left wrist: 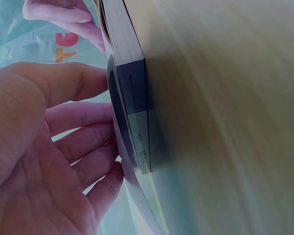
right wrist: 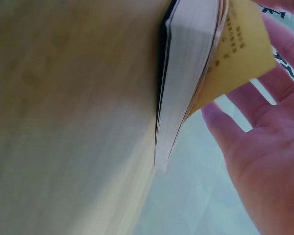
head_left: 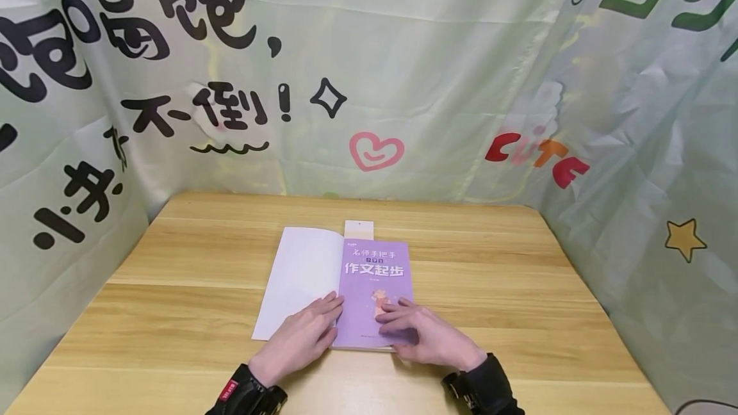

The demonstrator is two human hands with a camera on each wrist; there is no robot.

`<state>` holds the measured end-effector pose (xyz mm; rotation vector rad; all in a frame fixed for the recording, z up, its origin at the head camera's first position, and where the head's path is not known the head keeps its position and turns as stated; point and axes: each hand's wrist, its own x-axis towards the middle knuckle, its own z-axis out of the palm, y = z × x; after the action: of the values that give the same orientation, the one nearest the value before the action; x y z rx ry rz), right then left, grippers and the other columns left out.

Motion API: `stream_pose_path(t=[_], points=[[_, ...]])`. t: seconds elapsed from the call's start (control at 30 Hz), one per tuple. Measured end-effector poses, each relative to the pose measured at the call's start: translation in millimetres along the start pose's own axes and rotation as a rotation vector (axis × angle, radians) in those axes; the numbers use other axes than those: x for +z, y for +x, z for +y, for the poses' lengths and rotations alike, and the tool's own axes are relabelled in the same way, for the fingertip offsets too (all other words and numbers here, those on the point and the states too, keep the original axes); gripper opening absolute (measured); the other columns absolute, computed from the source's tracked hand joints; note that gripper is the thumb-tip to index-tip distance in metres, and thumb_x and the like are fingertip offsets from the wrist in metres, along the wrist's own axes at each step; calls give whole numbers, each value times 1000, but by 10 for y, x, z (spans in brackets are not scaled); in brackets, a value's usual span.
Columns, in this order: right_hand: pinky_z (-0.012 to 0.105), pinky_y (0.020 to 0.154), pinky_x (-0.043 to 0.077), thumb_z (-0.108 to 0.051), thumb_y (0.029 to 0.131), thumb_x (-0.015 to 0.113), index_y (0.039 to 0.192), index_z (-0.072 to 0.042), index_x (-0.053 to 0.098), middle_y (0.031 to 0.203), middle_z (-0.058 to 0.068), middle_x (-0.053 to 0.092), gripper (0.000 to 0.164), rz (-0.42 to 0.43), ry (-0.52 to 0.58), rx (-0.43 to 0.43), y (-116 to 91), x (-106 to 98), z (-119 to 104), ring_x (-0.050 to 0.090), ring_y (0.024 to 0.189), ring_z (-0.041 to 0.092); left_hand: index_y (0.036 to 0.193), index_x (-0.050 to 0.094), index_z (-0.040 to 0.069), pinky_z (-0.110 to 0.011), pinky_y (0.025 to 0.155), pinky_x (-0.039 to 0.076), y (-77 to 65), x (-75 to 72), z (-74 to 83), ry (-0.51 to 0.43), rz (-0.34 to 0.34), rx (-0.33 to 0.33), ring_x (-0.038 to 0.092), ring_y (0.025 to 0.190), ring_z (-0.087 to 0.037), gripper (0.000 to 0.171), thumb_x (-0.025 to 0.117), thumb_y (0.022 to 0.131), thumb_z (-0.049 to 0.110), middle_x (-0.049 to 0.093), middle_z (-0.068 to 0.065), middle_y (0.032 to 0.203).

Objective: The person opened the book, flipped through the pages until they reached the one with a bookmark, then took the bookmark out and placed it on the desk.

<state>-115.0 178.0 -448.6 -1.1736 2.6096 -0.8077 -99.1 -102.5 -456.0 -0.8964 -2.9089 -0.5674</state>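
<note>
An open book [head_left: 375,332] lies on the table, its blank white inside cover [head_left: 300,261] turned to the left. The purple title page [head_left: 357,312] faces up on the right. My left hand [head_left: 301,335] rests on the inside cover beside the fold, its fingers touching it. In the left wrist view, the spine [left wrist: 132,88] shows beyond the fingers. My right hand [head_left: 429,337] holds the title page near its lower right corner. In the right wrist view, the yellow underside of the raised page [right wrist: 245,54] shows against the fingers; the thumb's grip is partly hidden.
A small pale card or tab [head_left: 359,229] sticks out beyond the book's top edge. The wooden table [head_left: 490,261] extends around the book. Printed fabric curtains [head_left: 438,82] enclose the table's back and sides. A black cable [head_left: 706,401] curves at the lower right.
</note>
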Motion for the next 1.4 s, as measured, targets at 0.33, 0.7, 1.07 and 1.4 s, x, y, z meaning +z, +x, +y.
stream_pose_path(t=[0.33, 0.7, 1.07, 1.4], points=[[60, 121, 27, -3, 78, 69, 116, -13, 74, 131, 3, 70, 40, 24, -25, -20, -8, 12, -5, 56, 136, 29, 134, 61, -3, -47, 116, 44, -14, -11, 1, -15, 6, 17, 52, 139, -32, 43, 62, 98, 22, 57, -17, 146], [64, 115, 33, 1, 78, 70, 107, -12, 75, 118, 4, 76, 33, 167, -59, -136, 10, 17, 20, 64, 126, 29, 138, 57, -2, -52, 121, 36, -12, 1, 30, 11, -51, 23, 49, 143, -31, 72, 70, 89, 49, 53, -19, 150], [63, 110, 38, 3, 74, 75, 106, -11, 76, 120, 8, 74, 35, 326, -102, -201, 27, 39, 16, 67, 116, 28, 138, 58, 1, -52, 120, 37, -3, 30, 72, 72, -43, 25, 50, 142, -29, 77, 75, 83, 52, 55, -14, 149], [52, 105, 47, 3, 65, 78, 110, -8, 74, 114, 9, 74, 47, 575, -190, -227, 76, 88, 33, 60, 117, 31, 135, 62, 4, -52, 117, 41, -5, 29, 92, 122, 8, 48, 56, 137, -27, 68, 76, 85, 47, 60, -12, 145]])
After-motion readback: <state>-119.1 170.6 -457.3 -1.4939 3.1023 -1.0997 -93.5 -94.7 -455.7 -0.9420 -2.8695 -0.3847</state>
